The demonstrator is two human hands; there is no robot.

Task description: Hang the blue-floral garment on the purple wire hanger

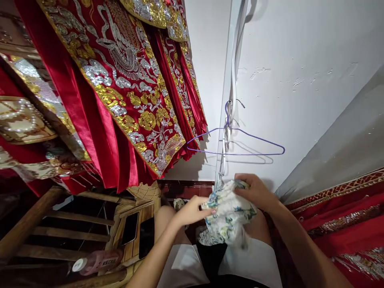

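Both my hands hold a bundled white cloth with a blue and green flower print (229,214) over my lap. My left hand (192,210) pinches its left edge with closed fingers. My right hand (256,192) grips the top of the bundle from the right, fingers curled round it. Part of the cloth hangs down between my knees. An empty purple wire hanger (237,140) hangs on the white wall just above my hands.
Red robes with gold and silver embroidery (126,88) hang at the upper left. A wooden chair (90,228) holding two dark phones (139,234) and a pink bottle (96,262) stands at the lower left. Red embroidered fabric (345,224) lies at the right.
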